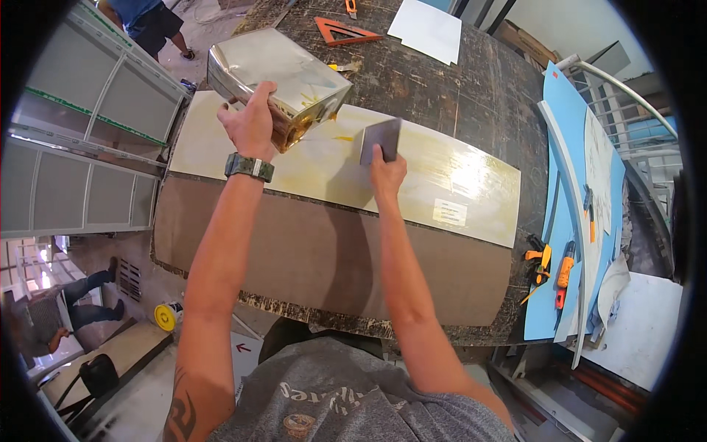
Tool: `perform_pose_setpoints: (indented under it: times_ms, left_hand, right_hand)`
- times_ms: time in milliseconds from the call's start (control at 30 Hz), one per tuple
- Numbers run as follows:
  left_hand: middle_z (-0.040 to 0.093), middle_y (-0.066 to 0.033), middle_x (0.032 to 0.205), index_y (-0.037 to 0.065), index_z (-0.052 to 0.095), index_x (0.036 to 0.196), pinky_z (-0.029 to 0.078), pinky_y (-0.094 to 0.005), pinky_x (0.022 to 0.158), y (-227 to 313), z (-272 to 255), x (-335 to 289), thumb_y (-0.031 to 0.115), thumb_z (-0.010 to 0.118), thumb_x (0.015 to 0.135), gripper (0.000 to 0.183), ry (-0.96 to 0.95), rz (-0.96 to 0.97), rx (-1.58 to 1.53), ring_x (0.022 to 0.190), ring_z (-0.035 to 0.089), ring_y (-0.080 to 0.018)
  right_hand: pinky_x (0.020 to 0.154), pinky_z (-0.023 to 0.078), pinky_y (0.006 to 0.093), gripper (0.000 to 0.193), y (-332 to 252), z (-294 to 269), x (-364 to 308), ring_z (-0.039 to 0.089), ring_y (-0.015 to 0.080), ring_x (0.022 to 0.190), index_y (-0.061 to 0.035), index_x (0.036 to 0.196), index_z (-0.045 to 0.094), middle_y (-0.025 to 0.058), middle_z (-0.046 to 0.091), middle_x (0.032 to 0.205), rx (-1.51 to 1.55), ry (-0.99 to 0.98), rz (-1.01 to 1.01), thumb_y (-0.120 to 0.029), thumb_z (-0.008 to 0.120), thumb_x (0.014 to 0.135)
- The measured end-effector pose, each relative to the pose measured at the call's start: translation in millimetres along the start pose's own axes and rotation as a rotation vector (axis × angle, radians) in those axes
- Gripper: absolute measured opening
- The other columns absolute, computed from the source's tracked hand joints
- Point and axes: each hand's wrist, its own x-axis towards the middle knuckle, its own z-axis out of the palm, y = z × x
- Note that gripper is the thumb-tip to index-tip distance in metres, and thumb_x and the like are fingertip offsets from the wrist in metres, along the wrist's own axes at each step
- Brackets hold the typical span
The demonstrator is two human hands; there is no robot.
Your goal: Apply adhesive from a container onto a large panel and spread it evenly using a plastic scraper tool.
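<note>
My left hand [250,127] is closed on a rectangular metal can [276,65], tilted over the left part of a long pale panel [420,158]. Amber colour shows at the can's lower corner, and a yellow streak lies on the panel close by. In my right hand [388,177] is a flat grey spreader [382,138], held near the middle of that panel. Whether its edge touches the surface I cannot tell. The panel's right part is wet-looking and glossy, with small printed labels. Along its near side lies a brown sheet [309,239].
The dark, worn worktable [412,81] also carries an orange triangle square [346,32] and a white sheet [426,29]. On the right are blue sheets [541,295], an orange-handled cutter [565,269] and a curved white strip [568,184]. Two people are off to the left.
</note>
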Motion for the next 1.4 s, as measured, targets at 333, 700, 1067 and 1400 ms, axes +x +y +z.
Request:
perform_pose_setpoints:
  times_ms: [333, 700, 1067, 1400]
  left_hand:
    - [0.06, -0.0214, 0.118, -0.007, 0.042, 0.132, 0.052, -0.0341, 0.089, -5.8, -15.2, 26.1, 0.037, 0.083, 0.068, 0.088, -0.015, 0.014, -0.048, 0.1, 0.062, -0.028]
    - [0.061, -0.0217, 0.117, -0.003, 0.043, 0.132, 0.052, -0.0361, 0.09, -20.8, -15.5, 17.2, 0.038, 0.083, 0.068, 0.085, -0.005, 0.004, 0.059, 0.1, 0.063, -0.0295]
    - [0.058, -0.0234, 0.123, -0.007, 0.037, 0.139, 0.051, -0.0359, 0.092, -7.8, -7.7, -8.1, 0.038, 0.084, 0.069, 0.096, -0.065, -0.01, -0.032, 0.102, 0.062, -0.0296]
    - [0.056, -0.0228, 0.123, -0.012, 0.03, 0.144, 0.05, -0.0314, 0.09, -8.4, -8.7, -35.4, 0.029, 0.085, 0.071, 0.1, -0.076, 0.034, -0.078, 0.103, 0.06, -0.0254]
  right_hand:
    - [0.073, 0.054, 0.0403, 0.034, 8.9, 49.3, -27.3, 0.065, 0.0321, 0.071, 0.0124, 0.089, 0.069, 0.0194, 0.072, 0.08, 0.206, 0.165, 0.277, -0.022, 0.071, 0.089]
    - [0.059, 0.054, 0.0337, 0.03, 2.7, 76.9, -40.0, 0.064, 0.0248, 0.062, 0.0104, 0.097, 0.068, 0.0164, 0.069, 0.081, 0.542, 0.178, 0.479, -0.019, 0.073, 0.091]
    - [0.052, 0.052, 0.025, 0.017, 18.5, 93.4, -44.1, 0.063, 0.0198, 0.06, 0.0037, 0.1, 0.065, 0.0119, 0.069, 0.082, 1.545, -0.076, 0.679, -0.011, 0.073, 0.095]
    - [0.052, 0.052, 0.0243, 0.012, 9.6, 64.5, -49.9, 0.066, 0.0215, 0.062, 0.0024, 0.099, 0.065, 0.0109, 0.07, 0.083, 1.683, -0.044, 0.688, -0.008, 0.071, 0.096]
